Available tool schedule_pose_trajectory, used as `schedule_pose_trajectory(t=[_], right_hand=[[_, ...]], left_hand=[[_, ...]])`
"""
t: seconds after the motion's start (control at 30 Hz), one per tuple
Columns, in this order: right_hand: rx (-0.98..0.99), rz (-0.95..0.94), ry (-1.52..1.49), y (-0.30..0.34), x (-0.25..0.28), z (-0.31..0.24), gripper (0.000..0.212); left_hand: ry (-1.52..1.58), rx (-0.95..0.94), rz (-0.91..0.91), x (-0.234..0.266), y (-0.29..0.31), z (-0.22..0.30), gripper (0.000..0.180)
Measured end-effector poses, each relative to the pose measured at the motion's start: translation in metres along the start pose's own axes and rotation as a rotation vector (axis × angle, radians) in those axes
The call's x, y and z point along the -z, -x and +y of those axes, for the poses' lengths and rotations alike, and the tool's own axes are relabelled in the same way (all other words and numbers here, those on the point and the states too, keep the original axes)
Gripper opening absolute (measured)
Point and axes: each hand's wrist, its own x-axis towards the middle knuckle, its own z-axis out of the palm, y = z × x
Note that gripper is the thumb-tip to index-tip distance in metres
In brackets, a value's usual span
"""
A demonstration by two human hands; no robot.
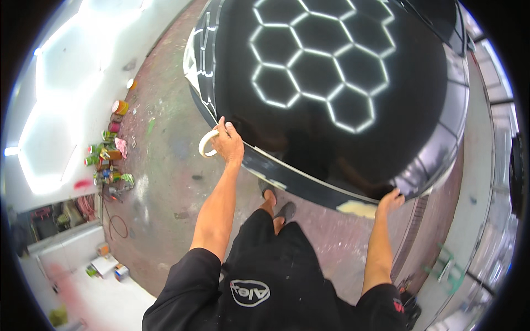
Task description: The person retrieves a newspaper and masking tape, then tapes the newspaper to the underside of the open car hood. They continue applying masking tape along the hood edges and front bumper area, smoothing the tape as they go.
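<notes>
Stained concrete floor (165, 165), mottled grey and reddish with pale splashes. Along its left edge, a cluster of paint cans (107, 157) in green, orange and red, standing close together against the white wall. Just below them, a loop of red cable (117, 225) lying flat. Lower left, a small white box (105, 265) and another can (121, 271) side by side. Near the middle, two dark sandals (279, 204) planted on the concrete beside the black car body (331, 110).
</notes>
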Motion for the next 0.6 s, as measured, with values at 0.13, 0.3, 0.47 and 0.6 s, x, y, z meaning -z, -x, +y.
schedule_pose_trajectory(t=[0.13, 0.3, 0.47, 0.6], right_hand=[[-0.110, 0.085, 0.010, -0.035, -0.027, 0.033, 0.081], [-0.032, -0.017, 0.033, -0.075, -0.023, 0.054, 0.073], [-0.087, 0.184, 0.078, -0.085, -0.054, 0.025, 0.061], [0.204, 0.093, 0.569, -0.090, -0.055, 0.068, 0.075]], left_hand=[[-0.010, -0.089, 0.183, -0.057, -0.042, -0.006, 0.043], [-0.059, -0.172, 0.223, -0.076, -0.077, -0.001, 0.041], [-0.111, -0.264, 0.201, -0.077, -0.086, -0.002, 0.043], [-0.339, -0.300, 0.070, -0.073, -0.085, -0.001, 0.045]])
